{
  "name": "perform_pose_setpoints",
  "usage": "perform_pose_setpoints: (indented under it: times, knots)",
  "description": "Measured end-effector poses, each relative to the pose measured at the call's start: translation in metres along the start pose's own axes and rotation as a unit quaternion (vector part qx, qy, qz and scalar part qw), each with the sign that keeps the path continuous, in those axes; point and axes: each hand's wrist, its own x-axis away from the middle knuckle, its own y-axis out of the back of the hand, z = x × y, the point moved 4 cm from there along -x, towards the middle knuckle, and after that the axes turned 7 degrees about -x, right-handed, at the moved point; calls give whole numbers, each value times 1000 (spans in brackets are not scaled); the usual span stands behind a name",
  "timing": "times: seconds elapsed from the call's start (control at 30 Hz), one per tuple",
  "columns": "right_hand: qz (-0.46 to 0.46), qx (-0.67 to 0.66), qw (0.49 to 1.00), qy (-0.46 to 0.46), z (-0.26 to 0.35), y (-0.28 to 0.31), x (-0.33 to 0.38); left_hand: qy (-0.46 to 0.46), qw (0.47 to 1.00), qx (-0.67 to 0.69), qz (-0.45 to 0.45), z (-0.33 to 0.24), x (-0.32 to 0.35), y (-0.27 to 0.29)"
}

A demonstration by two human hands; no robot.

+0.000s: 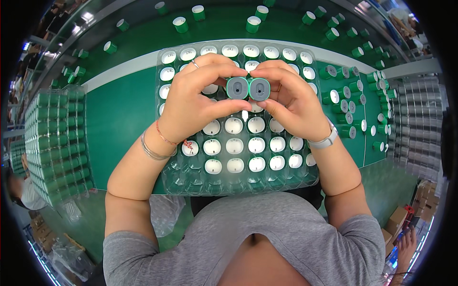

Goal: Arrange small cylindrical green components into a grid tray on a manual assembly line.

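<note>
Two short green cylinders with grey slotted ends are held side by side above a clear plastic tray (pixel 176 183). My left hand (pixel 202 90) pinches the left green cylinder (pixel 237 94) between thumb and fingers. My right hand (pixel 291 97) grips the right green cylinder (pixel 260 94) the same way. The cylinders touch or nearly touch, grey ends facing me. Below, rows of white-topped green cylinders (pixel 234 125) fill most of the tray's pockets. Along its near edge and near left corner, pockets stand without cylinders. My hands hide part of the middle rows.
Stacked trays of green cylinders (pixel 57 138) rise at the left, and stacked clear trays (pixel 417 124) at the right. Loose grey-ended cylinders (pixel 350 105) stand on the green table (pixel 107 128) to the right. Beyond, a green conveyor belt (pixel 152 35) carries scattered cylinders. Another person's hand (pixel 407 245) shows at lower right.
</note>
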Motion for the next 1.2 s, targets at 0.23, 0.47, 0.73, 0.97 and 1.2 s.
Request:
perform_pose_setpoints:
  times: [0.23, 0.47, 0.73, 0.97, 1.2]
  knots:
    - [10, 4, 1000, -10, -2, -2, -1, 8, 1000, -5, -9, 2, 1, 1]
    - [14, -7, 1000, -22, -2, -23, -9, 14, 1000, 7, -7, 7, 12, 19]
    - [14, 17, 1000, -14, -2, -23, -11, -5, 1000, -20, -7, 7, 13, 23]
    - [9, 22, 999, -45, 1, -20, -9, -10, 1000, -9, -9, 4, 11, 20]
    - [-55, -125, 978, -157, -9, -13, -4, 216, 961, 170, 27, 30, 15, 10]
